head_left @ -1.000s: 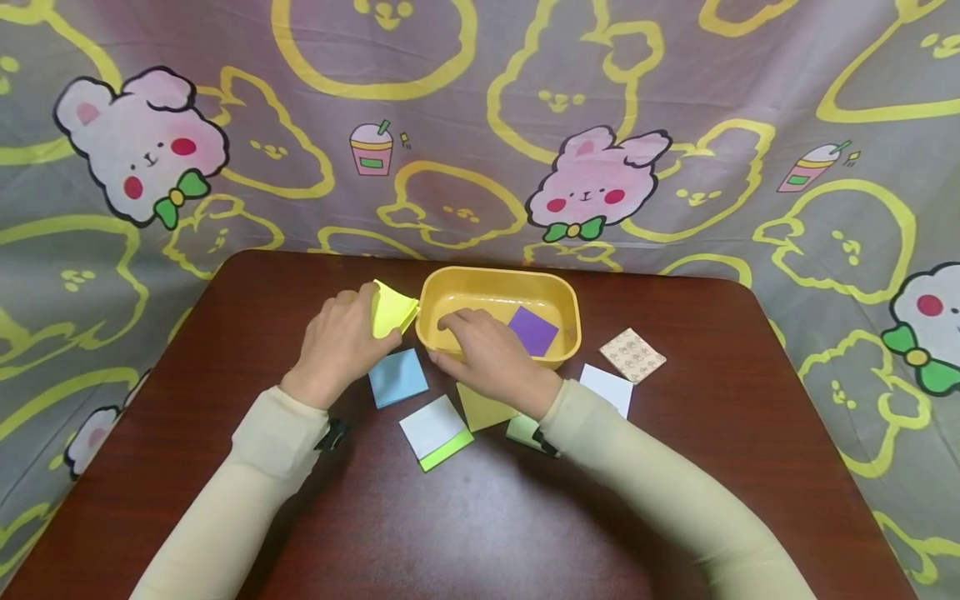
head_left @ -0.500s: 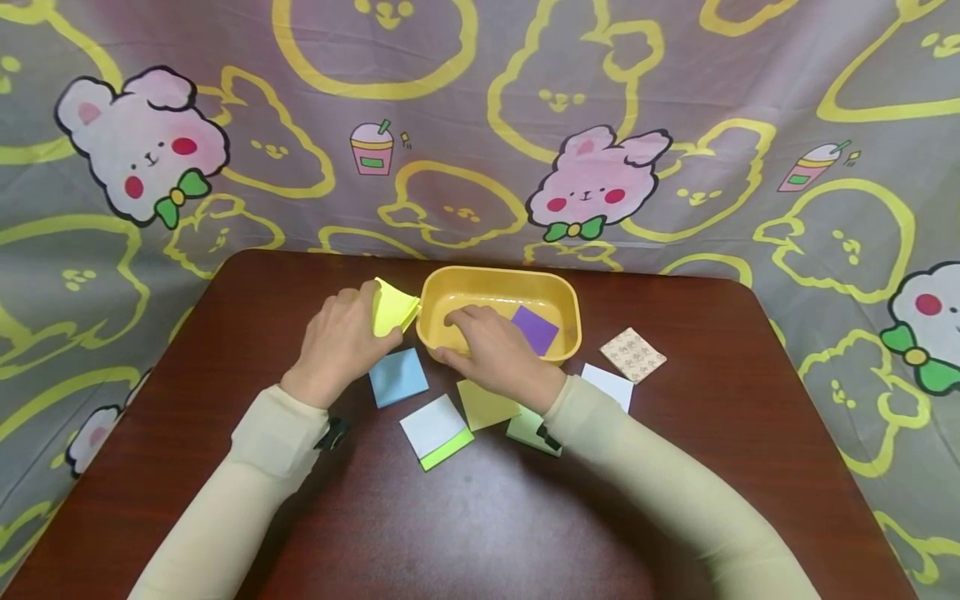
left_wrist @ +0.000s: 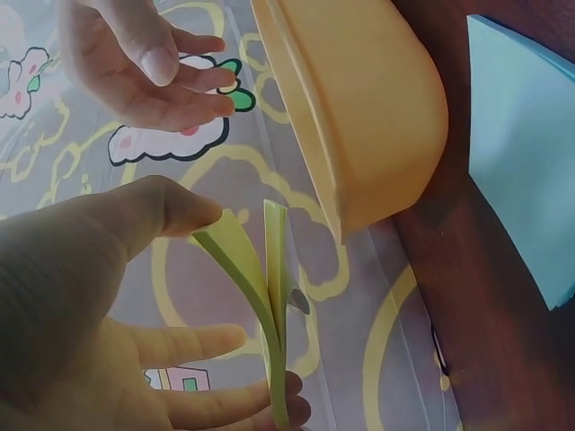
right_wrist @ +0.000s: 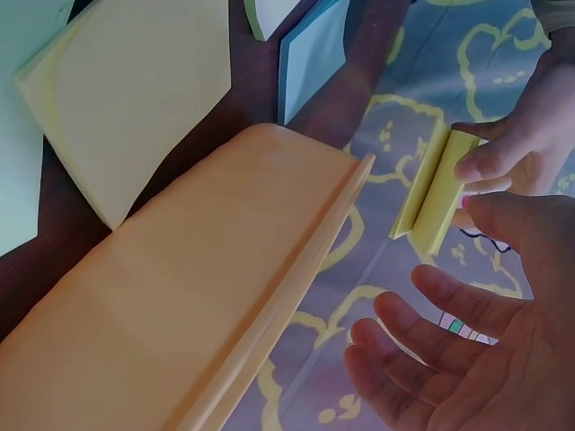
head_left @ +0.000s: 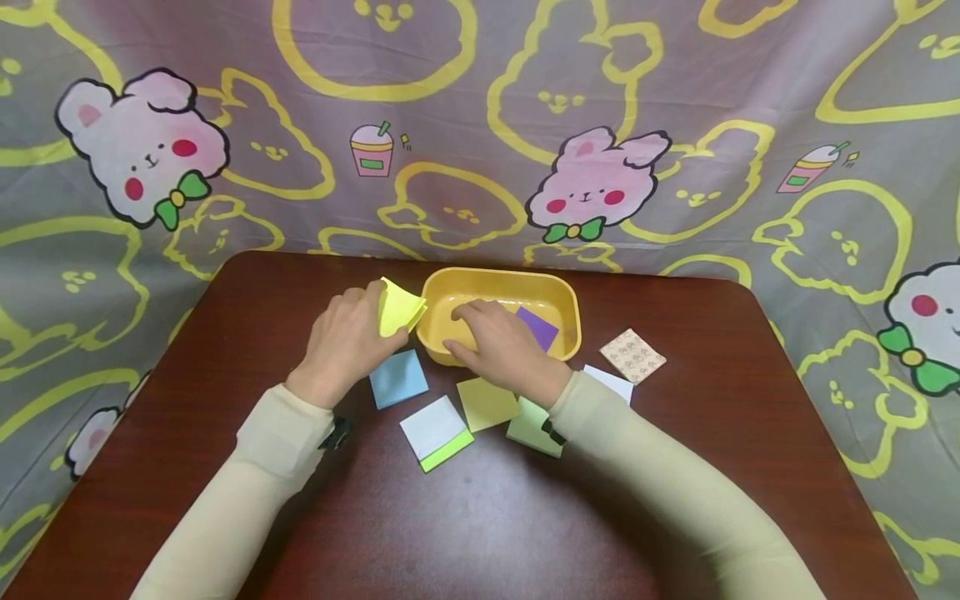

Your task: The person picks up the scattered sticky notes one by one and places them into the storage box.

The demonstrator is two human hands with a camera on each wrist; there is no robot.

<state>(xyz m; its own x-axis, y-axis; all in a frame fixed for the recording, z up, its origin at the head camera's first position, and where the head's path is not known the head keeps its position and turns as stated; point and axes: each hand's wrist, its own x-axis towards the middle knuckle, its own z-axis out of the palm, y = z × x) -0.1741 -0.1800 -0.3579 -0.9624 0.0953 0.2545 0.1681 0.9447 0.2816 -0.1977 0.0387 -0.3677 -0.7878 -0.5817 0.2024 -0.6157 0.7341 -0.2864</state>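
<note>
While the left hand [head_left: 341,342] pinches a splayed yellow pad [head_left: 399,312] between thumb and fingers, the right hand [head_left: 506,346] hovers over a yellow tub [head_left: 498,283], fingers loosely spread.
Right of those fingers, a purple square [head_left: 542,327] lies in the tub; farther right, a patterned pad [head_left: 633,356] bears print too small to read.

Even, muted light leaves a pale glare on the dark counter [head_left: 465,533] at six o'clock in the head view, with glints inside the yellow basin [head_left: 498,273]. Shadows darken the counter beside both sleeves [head_left: 217,508]. Wide-angle stretch splays it toward five and seven. The left grip's [left_wrist: 108,359] thumb is shaded at nine; the right wrist view tints bluish at one.
</note>
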